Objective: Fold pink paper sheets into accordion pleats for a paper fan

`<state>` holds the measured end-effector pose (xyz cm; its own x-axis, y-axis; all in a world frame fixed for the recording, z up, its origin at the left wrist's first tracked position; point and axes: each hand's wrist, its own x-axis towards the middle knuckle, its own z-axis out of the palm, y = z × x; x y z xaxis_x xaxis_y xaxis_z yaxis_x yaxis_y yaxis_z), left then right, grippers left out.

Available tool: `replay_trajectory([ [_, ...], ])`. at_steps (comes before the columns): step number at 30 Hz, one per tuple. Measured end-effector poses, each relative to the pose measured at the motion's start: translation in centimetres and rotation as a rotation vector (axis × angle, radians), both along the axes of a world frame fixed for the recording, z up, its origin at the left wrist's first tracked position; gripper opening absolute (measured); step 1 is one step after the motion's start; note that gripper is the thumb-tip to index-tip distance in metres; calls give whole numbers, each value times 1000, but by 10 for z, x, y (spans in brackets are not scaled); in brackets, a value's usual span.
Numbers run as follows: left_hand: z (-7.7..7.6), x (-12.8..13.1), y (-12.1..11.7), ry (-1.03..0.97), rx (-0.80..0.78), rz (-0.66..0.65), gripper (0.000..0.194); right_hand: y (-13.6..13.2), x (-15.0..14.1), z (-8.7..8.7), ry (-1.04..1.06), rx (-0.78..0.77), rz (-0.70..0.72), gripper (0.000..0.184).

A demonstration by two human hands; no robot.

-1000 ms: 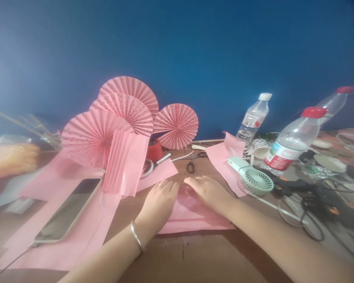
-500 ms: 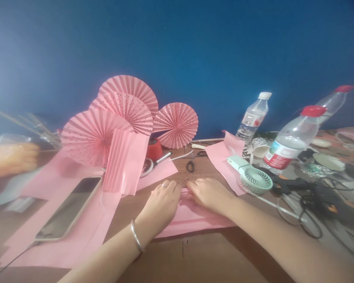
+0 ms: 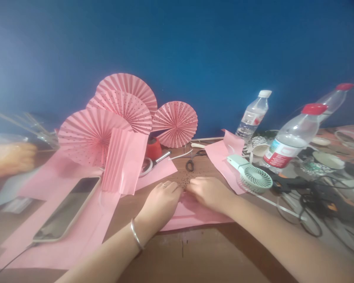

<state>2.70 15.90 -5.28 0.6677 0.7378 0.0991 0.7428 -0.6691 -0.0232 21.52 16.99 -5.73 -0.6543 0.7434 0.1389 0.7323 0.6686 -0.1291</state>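
Observation:
A sheet of pink paper [image 3: 199,216] lies on the brown table in front of me, its far edge between and under my hands. My left hand [image 3: 163,202], with a ring and a silver bangle, has its fingers curled over the sheet's far left edge. Opposite it, my right hand [image 3: 211,192] is curled onto the far right edge. The fingertips of both are mostly hidden. Just beyond my hands are small dark specks on the table and a pair of black-handled scissors [image 3: 190,165].
Pink pleated paper rosettes [image 3: 177,124] lean at the back, beside a part-folded pink sheet [image 3: 122,161]. A phone [image 3: 67,210] rests on pink sheets at left. To the right are a mint hand fan [image 3: 255,175], a red-capped bottle [image 3: 295,137], a white-capped bottle [image 3: 253,116] and black cables [image 3: 309,208].
The near edge of the pink paper has shifted slightly away from me. Both hands keep their grip at its far edge, with only small finger movement; the view has shifted slightly.

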Motion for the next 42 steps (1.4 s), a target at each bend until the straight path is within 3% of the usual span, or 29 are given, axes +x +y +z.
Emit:
replay_trajectory([
  [7, -3, 0, -1, -92, -78, 28, 19, -2, -5, -3, 39, -19, 17, 15],
  [13, 6, -4, 3, -52, -145, 174, 21, 7, 10, -2, -56, 16, -51, 16],
  [20, 6, -3, 4, -2, -181, 123, 20, 2, 5, 1, -13, -40, -24, 18],
  [25, 3, -8, 9, -9, -189, 162, 18, 13, 20, 0, 7, -112, -114, 19],
  [29, 0, -16, 17, -64, -211, 237, 19, 30, 40, -3, 166, -256, -199, 26],
  [34, -2, -20, 20, -100, -235, 258, 20, 36, 50, -2, 399, -426, -199, 21],
  [42, -6, -22, 23, -131, -203, 254, 19, 33, 49, 3, 619, -475, -338, 11],
])
